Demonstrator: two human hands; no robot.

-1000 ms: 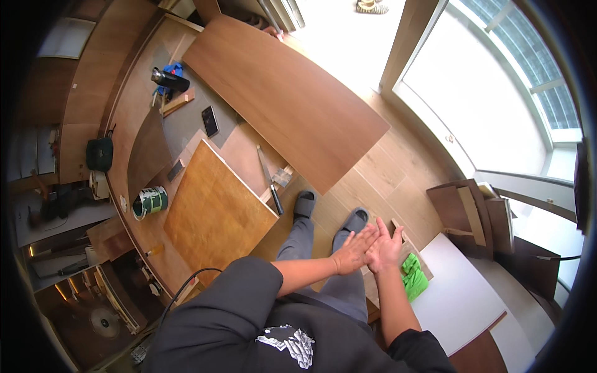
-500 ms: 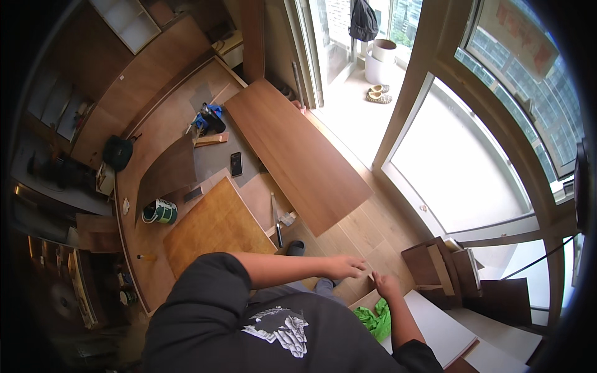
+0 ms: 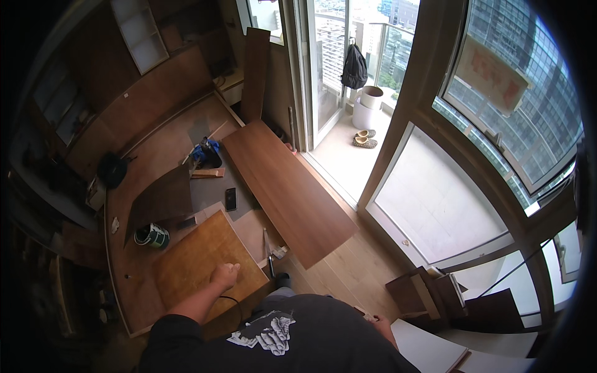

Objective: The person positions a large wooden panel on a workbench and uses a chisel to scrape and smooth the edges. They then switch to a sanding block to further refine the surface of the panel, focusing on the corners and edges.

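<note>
My left hand (image 3: 225,275) is closed in a fist above the yellowish-brown wooden board (image 3: 193,261) at the left; whatever it may hold is hidden. A thin black cord (image 3: 235,303) loops beside that forearm. Low at my right side, my right hand (image 3: 384,327) is partly covered by my shirt. Its fingers are curled around a small pale piece that I cannot make out. A long brown wood panel (image 3: 289,193) lies slanted ahead of me. Between the two boards rests a black phone (image 3: 231,199).
A green paint can (image 3: 152,236) stands left of the board. Farther off lie a blue-and-black tool (image 3: 207,152) and a dark curved sheet (image 3: 160,202). White panels (image 3: 429,345) and brown offcuts (image 3: 413,292) are at my right. A glazed door leads to a balcony with a bucket (image 3: 368,105).
My left hand has moved left, from beside my right hand to over the board, and has closed. My right hand has drawn back toward my body. The view has tilted up, and the green cloth is out of sight.
</note>
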